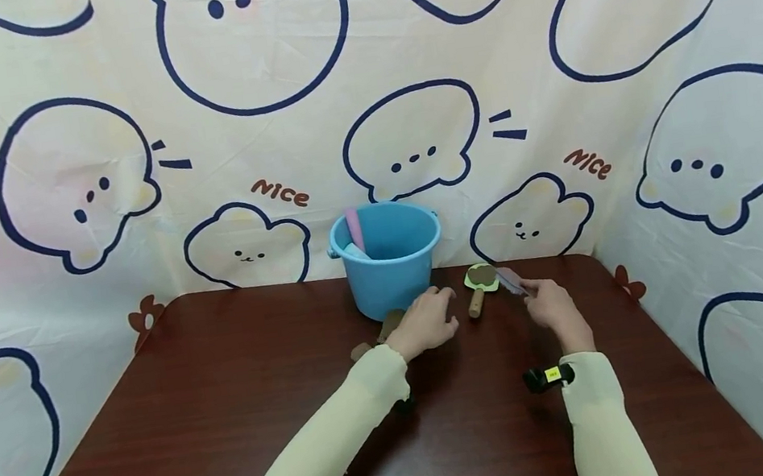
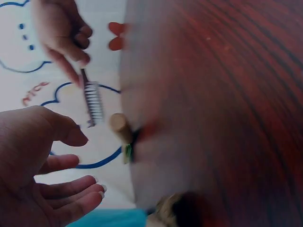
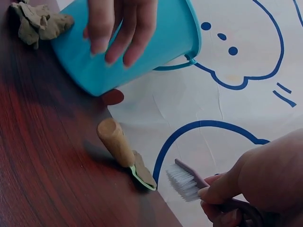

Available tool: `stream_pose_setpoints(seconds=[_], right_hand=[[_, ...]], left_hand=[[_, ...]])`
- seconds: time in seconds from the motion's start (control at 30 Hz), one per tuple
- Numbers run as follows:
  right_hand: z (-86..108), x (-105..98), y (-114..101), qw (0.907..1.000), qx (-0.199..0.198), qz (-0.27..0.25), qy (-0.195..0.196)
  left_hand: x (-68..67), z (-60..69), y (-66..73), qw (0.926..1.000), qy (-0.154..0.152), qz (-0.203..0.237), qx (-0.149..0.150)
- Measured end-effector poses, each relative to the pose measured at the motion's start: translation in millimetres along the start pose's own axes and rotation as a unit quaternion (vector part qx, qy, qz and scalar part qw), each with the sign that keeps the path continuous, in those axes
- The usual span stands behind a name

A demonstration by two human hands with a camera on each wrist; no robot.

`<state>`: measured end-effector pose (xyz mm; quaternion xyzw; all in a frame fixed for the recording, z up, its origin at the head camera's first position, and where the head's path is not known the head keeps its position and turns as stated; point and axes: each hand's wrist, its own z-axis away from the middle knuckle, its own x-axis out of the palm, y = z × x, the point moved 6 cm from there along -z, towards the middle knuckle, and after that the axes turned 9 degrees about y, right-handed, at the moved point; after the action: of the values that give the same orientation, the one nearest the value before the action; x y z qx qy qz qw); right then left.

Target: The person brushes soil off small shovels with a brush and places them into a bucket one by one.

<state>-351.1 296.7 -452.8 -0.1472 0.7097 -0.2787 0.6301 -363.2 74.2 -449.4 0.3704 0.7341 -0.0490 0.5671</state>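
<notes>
My right hand (image 1: 558, 309) holds a small brush with white bristles (image 3: 184, 182) by its dark handle, raised off the table. Close by lies a small shovel (image 1: 478, 303) with a wooden handle and a green blade; a brown clay-like lump covers part of the blade. My left hand (image 1: 426, 323) hovers in front of the blue bucket (image 1: 389, 290), fingers loosely bent and grasping nothing. Beside the bucket's base sits a crumpled brown clay-like mass (image 3: 40, 26), partly hidden behind the left hand in the head view.
Inside the bucket stand a pink stick-like thing (image 1: 354, 229) and a light blue piece (image 1: 357, 252); their lower parts are hidden. The dark wooden table (image 1: 241, 388) ends at a cartoon-printed cloth (image 1: 309, 142) behind and at both sides.
</notes>
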Motion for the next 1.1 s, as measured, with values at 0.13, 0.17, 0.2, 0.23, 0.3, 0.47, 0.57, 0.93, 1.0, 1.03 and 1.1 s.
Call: stream_pose_setpoints(seconds=[0.13,0.17,0.2,0.23,0.3,0.47,0.57,0.93,1.0,1.03,1.1], right_hand=[[-2.0,-2,3,1.0000,-0.001,0.004,0.008],[-2.0,-2,4,1.0000,0.000,0.001,0.007],[-1.9,-2,4,1.0000,0.001,0.000,0.007],[-1.7,-2,3,1.0000,0.002,-0.001,0.007],[-1.2,-1,3,1.0000,0.006,-0.005,0.007],[0.0,-1,3,0.9999,0.009,-0.011,0.005],[0.6,-2,3,0.9999,0.005,-0.008,0.006],[2.3,-1,4,0.9998,0.008,-0.013,0.010],[2.5,-2,4,0.9999,0.007,-0.011,0.011],[2.2,-2,4,0.9999,0.006,-0.011,0.011],[1.8,-3,5,0.9999,0.005,-0.011,0.011]], left_hand=[[18.9,-6.5,4.6,0.9983,-0.044,-0.035,0.014],[23.3,-7.3,5.3,0.9973,-0.056,-0.044,0.017],[27.2,-7.7,6.1,0.9963,-0.067,-0.052,0.018],[30.8,-8.2,6.8,0.9952,-0.076,-0.058,0.020],[36.1,-9.3,9.1,0.9941,-0.087,-0.061,0.024],[43.0,-12.1,17.8,0.9924,-0.101,-0.058,0.041],[46.6,-12.7,21.6,0.9918,-0.104,-0.053,0.052],[49.4,-17.9,19.1,0.9978,-0.052,-0.033,0.025],[47.0,-18.3,18.8,0.9983,-0.036,-0.038,0.026],[45.0,-18.6,18.9,0.9986,-0.025,-0.040,0.025],[40.8,-19.4,20.3,0.9983,0.001,-0.047,0.035]])
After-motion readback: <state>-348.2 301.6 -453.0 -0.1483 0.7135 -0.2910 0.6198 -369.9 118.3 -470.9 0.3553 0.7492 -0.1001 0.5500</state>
